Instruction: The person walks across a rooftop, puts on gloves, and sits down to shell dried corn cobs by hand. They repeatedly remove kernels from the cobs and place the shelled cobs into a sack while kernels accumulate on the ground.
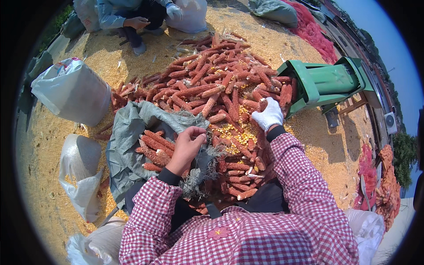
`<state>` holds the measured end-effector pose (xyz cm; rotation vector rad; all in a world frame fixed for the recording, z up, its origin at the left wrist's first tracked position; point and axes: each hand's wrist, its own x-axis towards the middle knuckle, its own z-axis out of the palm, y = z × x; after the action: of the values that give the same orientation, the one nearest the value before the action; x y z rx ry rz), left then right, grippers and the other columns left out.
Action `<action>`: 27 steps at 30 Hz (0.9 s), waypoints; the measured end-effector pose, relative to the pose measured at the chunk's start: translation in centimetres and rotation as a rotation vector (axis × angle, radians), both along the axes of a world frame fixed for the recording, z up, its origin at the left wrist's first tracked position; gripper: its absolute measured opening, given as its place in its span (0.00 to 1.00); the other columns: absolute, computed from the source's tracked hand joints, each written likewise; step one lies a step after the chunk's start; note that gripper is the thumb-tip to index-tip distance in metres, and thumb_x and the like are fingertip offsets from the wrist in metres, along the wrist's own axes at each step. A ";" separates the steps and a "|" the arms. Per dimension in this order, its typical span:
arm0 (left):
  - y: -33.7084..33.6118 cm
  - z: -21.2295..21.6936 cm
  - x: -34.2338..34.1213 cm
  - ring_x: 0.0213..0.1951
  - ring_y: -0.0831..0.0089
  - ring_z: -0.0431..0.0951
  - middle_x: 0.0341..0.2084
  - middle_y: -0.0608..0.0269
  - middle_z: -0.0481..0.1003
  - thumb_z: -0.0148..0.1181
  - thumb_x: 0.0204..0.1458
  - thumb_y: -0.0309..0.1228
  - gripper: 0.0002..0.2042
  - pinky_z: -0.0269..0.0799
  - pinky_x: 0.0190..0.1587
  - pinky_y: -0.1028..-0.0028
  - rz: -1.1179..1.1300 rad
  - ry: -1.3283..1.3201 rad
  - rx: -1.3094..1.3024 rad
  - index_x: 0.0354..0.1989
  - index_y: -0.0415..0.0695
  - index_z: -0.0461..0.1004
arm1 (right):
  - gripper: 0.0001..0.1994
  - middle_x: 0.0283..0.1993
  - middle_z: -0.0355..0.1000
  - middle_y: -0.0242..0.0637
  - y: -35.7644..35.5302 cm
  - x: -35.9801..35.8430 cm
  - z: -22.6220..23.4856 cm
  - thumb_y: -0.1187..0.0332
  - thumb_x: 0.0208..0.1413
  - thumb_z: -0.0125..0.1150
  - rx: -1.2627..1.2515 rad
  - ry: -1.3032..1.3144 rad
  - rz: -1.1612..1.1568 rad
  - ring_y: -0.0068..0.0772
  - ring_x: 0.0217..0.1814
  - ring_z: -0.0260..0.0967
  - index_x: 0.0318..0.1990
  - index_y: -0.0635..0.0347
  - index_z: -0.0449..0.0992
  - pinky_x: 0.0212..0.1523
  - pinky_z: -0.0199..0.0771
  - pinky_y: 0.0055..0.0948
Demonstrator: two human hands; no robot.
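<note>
My right hand (268,115), in a white glove, is closed round a stripped red corn cob (263,104) at the right side of a large heap of corn cobs (198,84). My left hand (191,143) is bare and hovers over the mouth of a grey-green woven sack (121,141). Its thumb and fingers are curled together, and what they hold, if anything, is hidden. Several red cobs (154,148) lie inside the sack, whose frayed edge hangs beside my left wrist. Loose yellow kernels (234,130) are scattered among the cobs between my hands.
A green corn-shelling machine (327,79) stands to the right of the heap. White woven bags (73,95) stand and slump at the left. Across the heap, another person (132,17) crouches by a white sack (190,17). Yellow kernels (327,145) spread over the ground; red netting (313,33) lies far right.
</note>
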<state>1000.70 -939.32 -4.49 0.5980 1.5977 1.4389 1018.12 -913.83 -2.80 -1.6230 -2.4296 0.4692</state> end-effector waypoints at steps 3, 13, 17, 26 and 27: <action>1.1 -1.0 1.4 0.36 0.81 0.75 0.35 0.65 0.77 0.58 0.59 0.25 0.09 0.73 0.40 0.79 -0.099 -0.050 0.063 0.45 0.34 0.74 | 0.27 0.47 0.74 0.40 0.7 3.8 2.4 0.69 0.41 0.69 -0.180 0.486 -0.028 0.40 0.50 0.74 0.51 0.62 0.70 0.52 0.75 0.36; 4.1 -1.3 8.1 0.53 0.69 0.74 0.52 0.54 0.72 0.62 0.60 0.44 0.30 0.72 0.55 0.68 -0.528 -0.185 0.116 0.64 0.39 0.62 | 0.08 0.40 0.76 0.34 -5.3 9.9 -1.4 0.69 0.58 0.62 -1.198 1.413 -0.303 0.33 0.43 0.76 0.44 0.56 0.75 0.45 0.81 0.37; 4.0 -2.5 9.9 0.66 0.63 0.62 0.64 0.49 0.61 0.72 0.51 0.40 0.45 0.60 0.66 0.63 -0.697 -0.173 0.171 0.72 0.43 0.48 | 0.13 0.41 0.74 0.35 -9.2 7.8 -1.0 0.74 0.56 0.62 -1.206 1.248 -0.221 0.34 0.42 0.76 0.48 0.57 0.72 0.43 0.82 0.38; 5.1 -4.1 9.5 0.52 0.76 0.73 0.55 0.63 0.71 0.66 0.58 0.32 0.31 0.72 0.54 0.74 -0.503 -0.322 0.148 0.67 0.38 0.59 | 0.13 0.44 0.75 0.37 -7.8 7.1 -1.8 0.74 0.57 0.63 -1.186 1.216 -0.155 0.34 0.44 0.76 0.49 0.59 0.72 0.44 0.81 0.36; 5.3 -3.2 8.8 0.45 0.81 0.74 0.47 0.67 0.75 0.66 0.58 0.33 0.26 0.73 0.47 0.77 -0.452 -0.358 0.084 0.62 0.37 0.66 | 0.13 0.43 0.74 0.37 -7.3 7.2 -1.9 0.73 0.57 0.63 -1.163 1.222 -0.126 0.33 0.42 0.76 0.49 0.59 0.71 0.42 0.81 0.36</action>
<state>1009.51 -934.04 -7.73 0.6575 1.0455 1.1932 1025.37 -921.11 -4.74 -1.0156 -1.0484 2.2434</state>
